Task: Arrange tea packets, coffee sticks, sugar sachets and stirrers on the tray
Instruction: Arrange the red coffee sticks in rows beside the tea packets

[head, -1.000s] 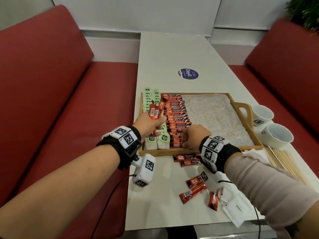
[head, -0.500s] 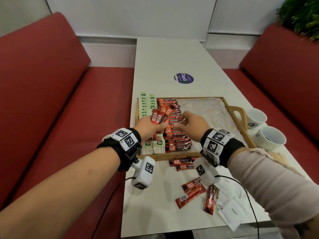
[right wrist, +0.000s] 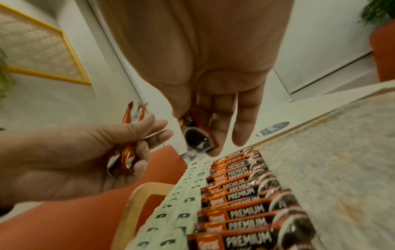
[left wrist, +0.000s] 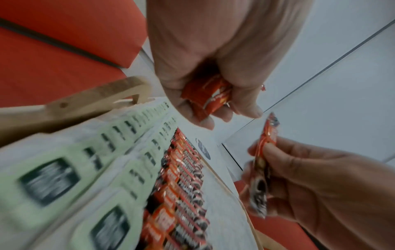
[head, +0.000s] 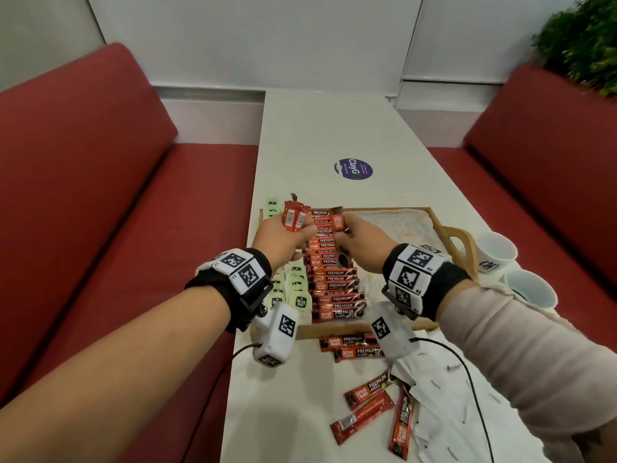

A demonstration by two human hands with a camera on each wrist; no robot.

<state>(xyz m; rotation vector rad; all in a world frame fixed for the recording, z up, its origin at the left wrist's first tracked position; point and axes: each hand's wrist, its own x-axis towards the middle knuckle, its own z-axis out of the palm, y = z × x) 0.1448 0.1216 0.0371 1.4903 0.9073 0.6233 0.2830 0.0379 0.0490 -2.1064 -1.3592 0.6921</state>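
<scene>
Over the wooden tray (head: 394, 208) my left hand (head: 300, 230) grips a small bundle of red coffee sticks (head: 295, 217), seen up close as a bundle of coffee sticks (left wrist: 207, 98). Right beside it my right hand (head: 347, 228) pinches a single coffee stick (head: 337, 222) upright, the same single stick (right wrist: 196, 135) showing under my fingers. Below both hands the tray holds a long row of coffee sticks (head: 334, 289) and, to its left, two rows of green tea packets (head: 293, 289). The tray's right part shows only its pale liner (head: 400, 225).
Several loose coffee sticks (head: 354, 347) lie on the white table in front of the tray, more (head: 367, 390) nearer me. White sugar sachets (head: 434, 385) are heaped at the front right. Two white cups (head: 495, 250) stand right of the tray. Red benches (head: 100, 195) flank the table.
My right hand rose from the near end of the coffee row to the left hand's bundle and now holds one stick. Both hands moved farther over the tray.
</scene>
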